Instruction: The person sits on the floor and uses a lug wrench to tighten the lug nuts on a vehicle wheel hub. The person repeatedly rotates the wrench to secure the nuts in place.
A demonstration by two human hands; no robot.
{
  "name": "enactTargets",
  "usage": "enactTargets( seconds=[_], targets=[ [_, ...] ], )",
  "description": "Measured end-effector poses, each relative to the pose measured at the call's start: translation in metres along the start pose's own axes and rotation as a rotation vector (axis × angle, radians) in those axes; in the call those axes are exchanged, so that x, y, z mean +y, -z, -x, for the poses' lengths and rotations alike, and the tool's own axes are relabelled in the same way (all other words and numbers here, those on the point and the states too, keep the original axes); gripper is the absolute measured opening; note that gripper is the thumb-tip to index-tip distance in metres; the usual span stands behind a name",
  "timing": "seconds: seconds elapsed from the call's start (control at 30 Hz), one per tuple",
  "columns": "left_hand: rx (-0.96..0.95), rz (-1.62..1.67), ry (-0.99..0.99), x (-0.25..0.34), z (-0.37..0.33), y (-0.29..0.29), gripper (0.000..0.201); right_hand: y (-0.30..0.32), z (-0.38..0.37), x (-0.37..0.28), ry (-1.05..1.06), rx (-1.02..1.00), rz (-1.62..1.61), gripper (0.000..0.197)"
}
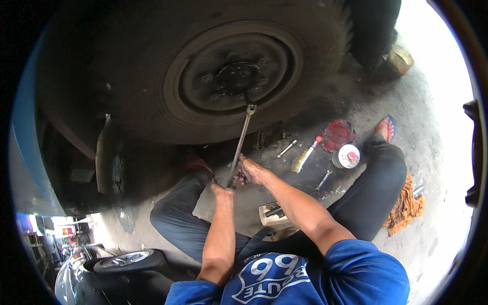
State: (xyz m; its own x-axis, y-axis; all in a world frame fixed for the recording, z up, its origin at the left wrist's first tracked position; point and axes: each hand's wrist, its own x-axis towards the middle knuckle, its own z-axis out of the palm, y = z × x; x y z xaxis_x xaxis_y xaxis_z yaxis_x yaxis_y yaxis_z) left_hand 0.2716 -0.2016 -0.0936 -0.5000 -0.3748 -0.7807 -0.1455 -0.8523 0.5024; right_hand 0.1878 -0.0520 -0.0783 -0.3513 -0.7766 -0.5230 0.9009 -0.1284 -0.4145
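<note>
The bar (242,138) slanted down from the wheel (172,86); I judged it heavy, stiff, best held at its low end. My left hand (222,187) wrapped it there; my right hand (247,172) curled close above, whether gripping I couldn't tell.

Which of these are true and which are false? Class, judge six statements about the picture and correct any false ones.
1. The left hand grips the lower part of a long bar. True.
2. The long bar's far end rests on the ground. False: it is up at the wheel.
3. The right hand is close to the left hand. True.
4. The orange cloth hangs over the long bar. False: the orange cloth lies on the ground beside the right leg.
5. A brush lies to the right of the long bar. True.
6. The shirt is yellow. False: the shirt is blue.
</note>
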Motion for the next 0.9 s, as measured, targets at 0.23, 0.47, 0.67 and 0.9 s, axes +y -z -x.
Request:
enactTargets(
  seconds=[0.23, 0.47, 0.67, 0.9],
  targets=[
    [-0.124, -0.101, -1.221, 0.143, 0.174, -0.149, 0.052, -0.086, 0.119, -0.135, 0.826, 0.224, 0.913, 0.044],
    [-1.088, -0.756, -1.585, 0.065, 0.277, -0.303, 0.041, -0.097, 0.217, -0.188, 1.912, 0.553, 0.980, 0.059],
    [-1.405, -1.256, -1.648, -0.026, 0.277, -0.375, 0.058, -0.037, 0.230, -0.206, 1.988, 0.907, 0.697, 0.065],
    [-1.487, -1.538, -1.190, -0.068, 0.252, -0.400, 0.069, 0.044, 0.216, -0.215, 1.767, 1.433, 0.470, 0.075]
  ],
)
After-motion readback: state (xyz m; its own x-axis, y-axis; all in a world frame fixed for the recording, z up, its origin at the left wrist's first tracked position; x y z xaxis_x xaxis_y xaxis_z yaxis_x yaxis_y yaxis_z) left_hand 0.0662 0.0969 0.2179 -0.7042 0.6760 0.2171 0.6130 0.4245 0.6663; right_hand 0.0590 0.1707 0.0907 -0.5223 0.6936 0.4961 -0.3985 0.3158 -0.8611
